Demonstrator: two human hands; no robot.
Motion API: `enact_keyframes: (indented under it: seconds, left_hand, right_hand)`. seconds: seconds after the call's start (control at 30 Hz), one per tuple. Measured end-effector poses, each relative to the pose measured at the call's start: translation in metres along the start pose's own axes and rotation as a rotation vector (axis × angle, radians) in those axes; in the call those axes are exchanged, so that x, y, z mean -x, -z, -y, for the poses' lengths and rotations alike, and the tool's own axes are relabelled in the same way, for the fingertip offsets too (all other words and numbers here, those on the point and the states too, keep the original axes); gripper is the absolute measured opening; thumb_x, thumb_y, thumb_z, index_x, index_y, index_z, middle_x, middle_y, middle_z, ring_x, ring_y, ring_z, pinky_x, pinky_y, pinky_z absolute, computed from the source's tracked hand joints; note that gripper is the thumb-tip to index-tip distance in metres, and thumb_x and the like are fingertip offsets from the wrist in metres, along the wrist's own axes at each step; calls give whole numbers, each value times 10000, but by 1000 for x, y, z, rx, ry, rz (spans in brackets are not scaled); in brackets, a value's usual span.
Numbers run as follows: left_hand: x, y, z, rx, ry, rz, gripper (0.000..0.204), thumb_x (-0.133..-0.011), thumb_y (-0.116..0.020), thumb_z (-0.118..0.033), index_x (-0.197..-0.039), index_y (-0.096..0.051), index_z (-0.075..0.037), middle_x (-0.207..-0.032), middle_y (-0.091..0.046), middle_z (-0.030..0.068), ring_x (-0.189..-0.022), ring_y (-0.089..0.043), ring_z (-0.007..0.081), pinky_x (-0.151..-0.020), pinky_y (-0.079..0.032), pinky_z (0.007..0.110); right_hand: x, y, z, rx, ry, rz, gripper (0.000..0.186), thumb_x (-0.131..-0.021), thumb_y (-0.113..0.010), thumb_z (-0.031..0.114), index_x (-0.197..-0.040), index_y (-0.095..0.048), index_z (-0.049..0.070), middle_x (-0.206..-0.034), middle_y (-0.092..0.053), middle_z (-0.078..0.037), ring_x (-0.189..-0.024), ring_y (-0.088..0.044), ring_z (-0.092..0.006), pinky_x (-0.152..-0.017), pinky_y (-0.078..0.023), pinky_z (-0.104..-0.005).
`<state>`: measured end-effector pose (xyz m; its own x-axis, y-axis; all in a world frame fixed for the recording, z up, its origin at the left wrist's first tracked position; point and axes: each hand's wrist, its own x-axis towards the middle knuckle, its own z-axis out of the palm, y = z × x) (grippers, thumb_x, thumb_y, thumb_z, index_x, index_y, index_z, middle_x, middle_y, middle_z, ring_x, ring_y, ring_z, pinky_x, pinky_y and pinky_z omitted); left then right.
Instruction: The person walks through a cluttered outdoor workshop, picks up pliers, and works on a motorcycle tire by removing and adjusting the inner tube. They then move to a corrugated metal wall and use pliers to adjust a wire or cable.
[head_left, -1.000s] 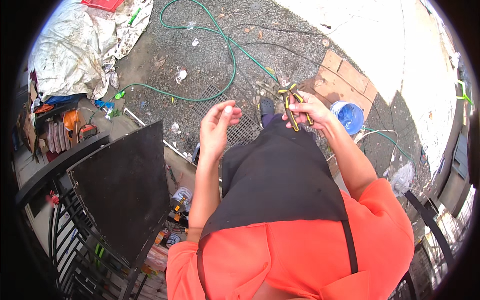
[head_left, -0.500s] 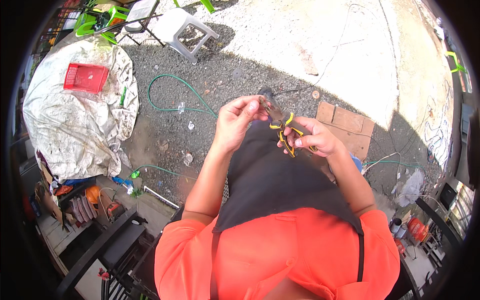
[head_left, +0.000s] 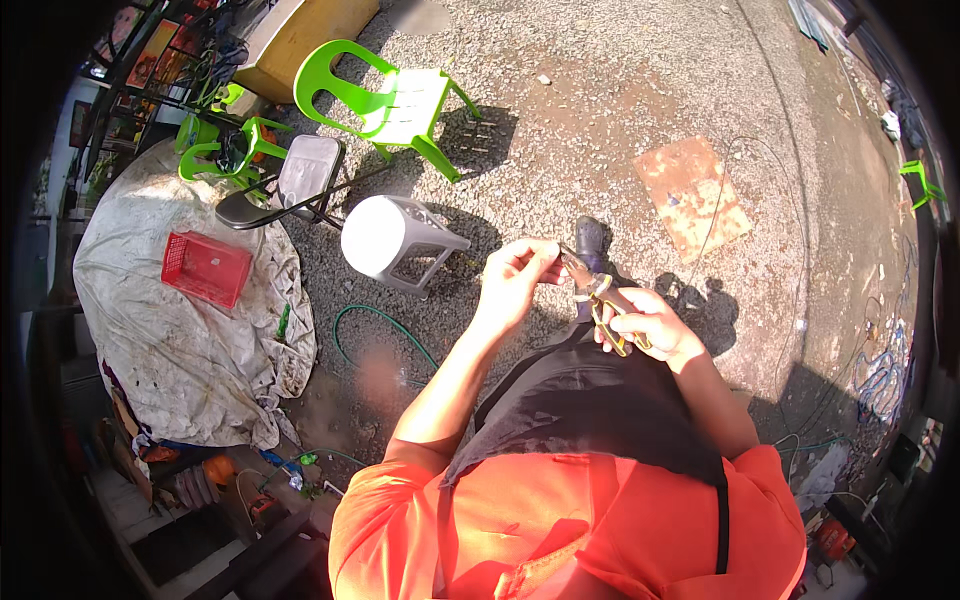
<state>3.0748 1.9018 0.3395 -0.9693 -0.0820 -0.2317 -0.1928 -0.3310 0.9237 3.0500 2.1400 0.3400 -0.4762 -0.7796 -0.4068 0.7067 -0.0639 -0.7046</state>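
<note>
My right hand (head_left: 655, 325) grips a pair of pliers (head_left: 601, 288) with black and yellow handles, held in front of my dark apron (head_left: 585, 405). Its jaws point up and to the left. Close to the jaw tips, my left hand (head_left: 515, 285) is closed in a pinch between thumb and fingers. Whatever lies in that pinch is too small to make out. Below the hands, a dark boot (head_left: 590, 238) shows on the gravel.
Ahead to the left stand a white-topped stool (head_left: 374, 236), a folding chair (head_left: 308, 172) and a green plastic chair (head_left: 405, 105). A red crate (head_left: 208, 270) sits on a pale tarp (head_left: 130, 290). A green hose (head_left: 385, 318) curves over the gravel. A stained flat board (head_left: 692, 195) lies ahead right.
The view has shifted forward: the stool, chairs and crate now appear lower, and more sunlit gravel shows. My hands stay together around the pliers, now over the sunlit ground.
</note>
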Motion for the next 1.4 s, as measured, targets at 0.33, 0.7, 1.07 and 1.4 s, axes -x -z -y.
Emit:
enact_keyframes:
  seconds: [0.33,0.7,1.07,1.4]
  left_hand:
    - [-288,51,-107,-5,-19,-162,297,-924,-651,-207,-1121,-632,13,-923,-663,53,-815,-632,134,-760,-527,288]
    - [-632,196,-171,360,-68,-344,266,-920,-655,-206,-1058,-657,21,-840,-642,20,-735,-598,104,-708,-511,251]
    - [-995,297,-331,227,-58,-199,260,-921,-653,-198,-1079,-641,8,-891,-659,34,-778,-610,105,-738,-509,259]
    - [-1289,460,-475,188,-189,-648,196,-932,-641,-219,-904,-601,-30,-810,-628,35,-701,-572,105,-651,-473,247]
  right_hand:
    - [-253,112,248,-6,-197,219,268,-910,-610,160,-1015,-611,-86,-764,-631,-124,-832,-694,-308,-711,-604,-433]
    - [-597,184,466,164,-316,263,333,-960,-556,262,-769,-594,-8,-682,-602,-127,-781,-673,-304,-651,-581,-420]
    - [-872,249,697,46,-148,207,470,-988,-455,449,-743,-522,53,-675,-601,-159,-912,-647,-388,-760,-553,-561]
    - [-1211,312,899,540,-16,-78,355,-973,-548,335,-790,-565,31,-628,-594,-78,-623,-631,-165,-567,-509,-295]
